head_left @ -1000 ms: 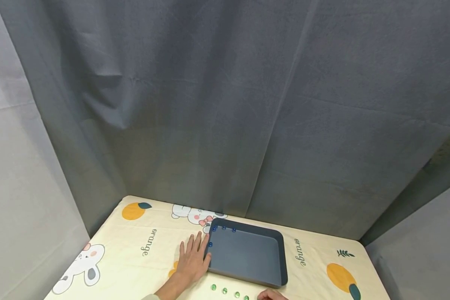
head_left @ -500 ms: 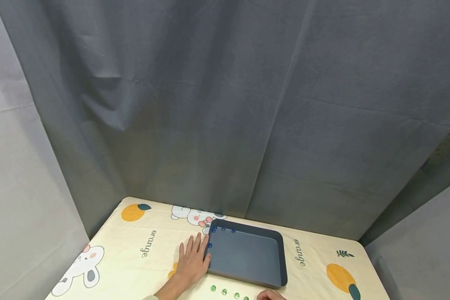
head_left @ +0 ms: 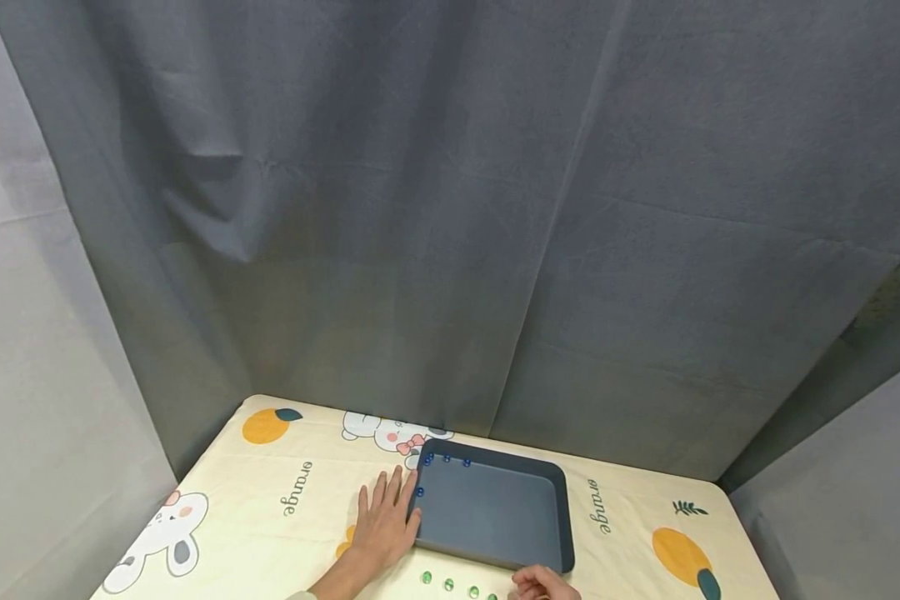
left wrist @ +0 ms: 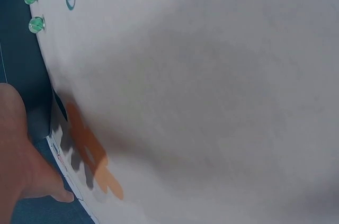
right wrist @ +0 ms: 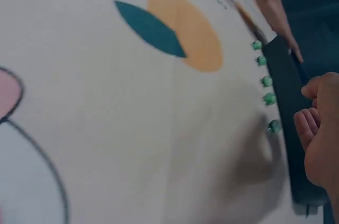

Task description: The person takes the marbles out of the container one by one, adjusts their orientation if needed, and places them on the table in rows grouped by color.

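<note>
A dark grey baking tray [head_left: 495, 517] lies on the patterned cloth. Flat beside its left rim rests my left hand [head_left: 382, 529], fingers straight and spread, fingertips right at the edge. Inside the tray's left and far side sit several blue marbles [head_left: 467, 462]. Several green marbles [head_left: 448, 584] form a row on the cloth along the near side, seen too as green marbles [right wrist: 269, 98] in the right wrist view. My right hand [head_left: 544, 582] is at the near right part of the tray, fingers curled; I cannot tell whether a marble is between its fingertips.
The cream tablecloth [head_left: 270, 550] carries printed rabbits, oranges and lettering. A dark grey curtain [head_left: 390, 250] hangs behind the table, with lighter panels at the left [head_left: 37, 333] and right [head_left: 855, 500].
My right hand has moved up from the bottom edge of the head view toward the tray's near rim. My left hand, tray and marbles keep their places.
</note>
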Demonstrator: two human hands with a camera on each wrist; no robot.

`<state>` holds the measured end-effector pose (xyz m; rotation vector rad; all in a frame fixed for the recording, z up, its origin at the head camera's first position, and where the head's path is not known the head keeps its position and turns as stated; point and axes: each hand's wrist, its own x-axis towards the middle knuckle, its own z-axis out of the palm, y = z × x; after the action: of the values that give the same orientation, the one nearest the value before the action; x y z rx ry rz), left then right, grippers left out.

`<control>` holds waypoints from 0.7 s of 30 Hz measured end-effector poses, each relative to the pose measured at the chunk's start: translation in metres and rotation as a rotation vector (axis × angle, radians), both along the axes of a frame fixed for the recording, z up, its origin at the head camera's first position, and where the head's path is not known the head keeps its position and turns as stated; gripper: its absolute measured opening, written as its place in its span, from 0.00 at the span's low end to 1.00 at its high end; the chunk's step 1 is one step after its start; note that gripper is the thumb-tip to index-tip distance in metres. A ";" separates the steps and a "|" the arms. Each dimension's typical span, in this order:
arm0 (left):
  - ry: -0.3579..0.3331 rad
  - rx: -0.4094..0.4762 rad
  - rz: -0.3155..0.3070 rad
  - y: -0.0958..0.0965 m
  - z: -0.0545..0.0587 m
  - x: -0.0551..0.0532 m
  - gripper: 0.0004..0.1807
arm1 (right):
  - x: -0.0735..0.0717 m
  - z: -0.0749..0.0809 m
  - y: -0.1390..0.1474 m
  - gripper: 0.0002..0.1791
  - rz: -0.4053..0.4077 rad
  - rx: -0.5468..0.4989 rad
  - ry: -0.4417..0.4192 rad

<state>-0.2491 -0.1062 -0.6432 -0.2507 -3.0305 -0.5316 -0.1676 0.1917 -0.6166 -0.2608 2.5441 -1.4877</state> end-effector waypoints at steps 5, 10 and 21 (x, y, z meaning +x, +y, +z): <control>-0.004 -0.001 -0.003 0.000 0.002 0.000 0.34 | -0.011 0.011 -0.020 0.07 -0.113 0.038 0.082; 0.027 -0.009 -0.012 0.001 0.003 0.002 0.33 | -0.031 0.015 -0.031 0.08 -0.115 0.047 0.136; 0.024 -0.027 -0.009 0.001 0.004 0.002 0.33 | -0.071 0.015 -0.066 0.10 -0.062 0.085 0.247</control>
<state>-0.2468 -0.1052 -0.6388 -0.2695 -3.0169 -0.4851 -0.2389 0.1253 -0.6016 -0.3778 2.8252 -1.4441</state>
